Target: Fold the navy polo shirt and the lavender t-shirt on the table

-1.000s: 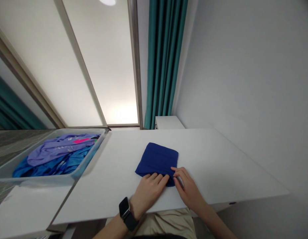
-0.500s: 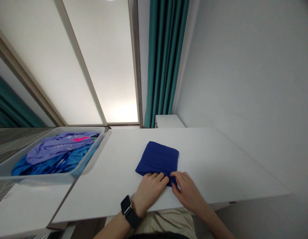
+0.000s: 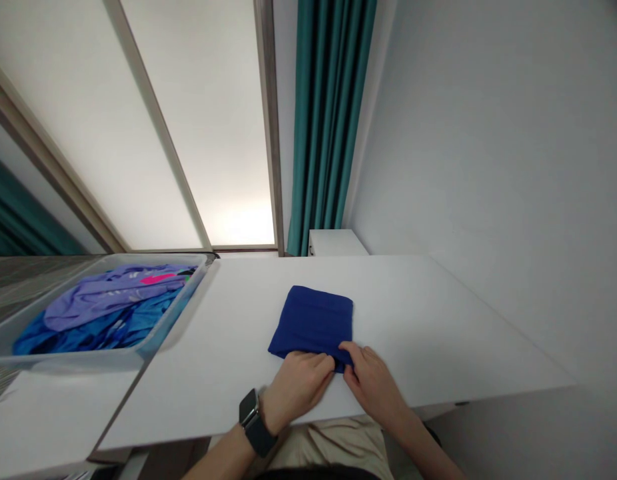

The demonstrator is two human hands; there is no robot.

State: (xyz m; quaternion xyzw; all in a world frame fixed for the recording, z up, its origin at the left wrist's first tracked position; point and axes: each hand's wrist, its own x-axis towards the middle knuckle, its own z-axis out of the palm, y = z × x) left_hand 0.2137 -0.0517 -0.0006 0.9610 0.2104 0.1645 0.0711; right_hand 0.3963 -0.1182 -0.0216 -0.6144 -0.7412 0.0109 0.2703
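A folded dark blue cloth (image 3: 316, 320), perhaps a garment, lies on the white table (image 3: 213, 373) in front of me. My left hand (image 3: 306, 380), with a black watch on its wrist, is at the near edge of the cloth. Its fingers curl into the fabric, and their tips are hidden. At the near right corner my right hand (image 3: 369, 380) pinches the cloth's edge between thumb and fingers. Both hands are close together, with the bulk of the cloth stretching away beyond them.
To the left stands a clear plastic bin (image 3: 93, 360) holding a purple garment (image 3: 108, 293) and bright blue clothes (image 3: 133, 323). A low white cabinet (image 3: 338, 243) and a green curtain (image 3: 328, 133) are behind the table. A grey wall (image 3: 498, 167) runs along the right.
My left fingers have curled further into the near edge of the cloth, which has squared up slightly. My right hand keeps its pinch at the corner.
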